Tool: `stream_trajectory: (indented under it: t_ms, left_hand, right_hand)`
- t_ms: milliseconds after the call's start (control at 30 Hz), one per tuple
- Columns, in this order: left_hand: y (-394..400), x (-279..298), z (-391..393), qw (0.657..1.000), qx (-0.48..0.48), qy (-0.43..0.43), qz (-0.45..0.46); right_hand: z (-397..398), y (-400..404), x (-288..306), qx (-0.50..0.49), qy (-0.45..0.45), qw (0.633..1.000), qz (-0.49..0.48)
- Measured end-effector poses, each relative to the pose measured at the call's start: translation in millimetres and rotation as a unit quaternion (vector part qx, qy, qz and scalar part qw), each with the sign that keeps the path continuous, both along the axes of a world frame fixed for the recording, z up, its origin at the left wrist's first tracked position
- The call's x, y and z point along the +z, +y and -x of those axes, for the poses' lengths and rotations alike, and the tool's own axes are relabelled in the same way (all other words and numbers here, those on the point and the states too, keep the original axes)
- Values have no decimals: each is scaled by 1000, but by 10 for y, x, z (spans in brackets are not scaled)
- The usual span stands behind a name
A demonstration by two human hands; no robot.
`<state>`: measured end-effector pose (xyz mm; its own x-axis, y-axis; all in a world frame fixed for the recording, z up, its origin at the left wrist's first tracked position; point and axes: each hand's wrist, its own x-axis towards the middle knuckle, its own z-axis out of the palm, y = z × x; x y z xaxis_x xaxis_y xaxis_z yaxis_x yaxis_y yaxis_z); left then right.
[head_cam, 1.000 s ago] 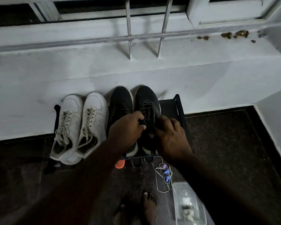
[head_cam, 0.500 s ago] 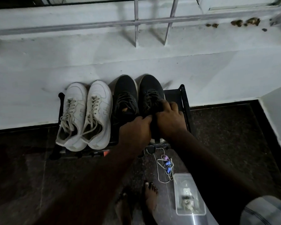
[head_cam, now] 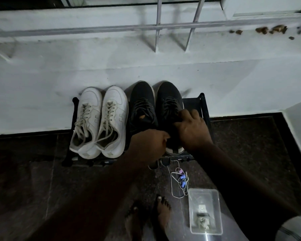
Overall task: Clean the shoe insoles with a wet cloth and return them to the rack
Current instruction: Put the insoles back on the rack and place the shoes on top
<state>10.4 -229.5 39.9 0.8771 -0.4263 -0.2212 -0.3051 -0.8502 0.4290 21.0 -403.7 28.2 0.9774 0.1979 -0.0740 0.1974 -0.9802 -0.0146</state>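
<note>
white sneakers (head_cam: 99,122) far left on black rack (head_cam: 204,108); black pair next; left hand (head_cam: 149,145) curled at heel of right black shoe (head_cam: 169,108), grip hidden, can't tell; right hand (head_cam: 193,129) fingers bent over its laces; insoles not visible; earphones (head_cam: 180,181), plastic box (head_cam: 205,213) on floor

Black rack (head_cam: 204,108) bearing four shoes (head_cam: 101,119)

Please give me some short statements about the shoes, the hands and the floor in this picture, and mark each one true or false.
1. Two pairs of shoes stand on the black rack. True.
2. Both hands are on the white sneakers. False: the left hand and right hand are on the right black sneaker.
3. A clear plastic box lies on the floor. True.
4. The person wears socks. False: the feet are bare.
</note>
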Motion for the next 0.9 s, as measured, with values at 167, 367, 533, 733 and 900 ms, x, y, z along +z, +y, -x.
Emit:
stream_trajectory:
  t_ms: [167,367,533,733,900]
  left_hand:
    - [291,-103,-19,960,228,-77,144]
    - [550,-173,-175,913,384,32,133]
    - [559,-198,-87,928,345,37,134]
    - [507,-163,-15,976,196,43,82]
    - [433,-110,-118,993,70,59,-80]
  right_hand:
    - [25,145,176,-51,97,993,41]
    - [-86,370,455,-135,-44,960,-239]
    - [-150,758,260,-93,119,962,-228]
    - [-216,894,167,-77,87,979,-166]
    - [-241,981,119,-64,62,988,-128]
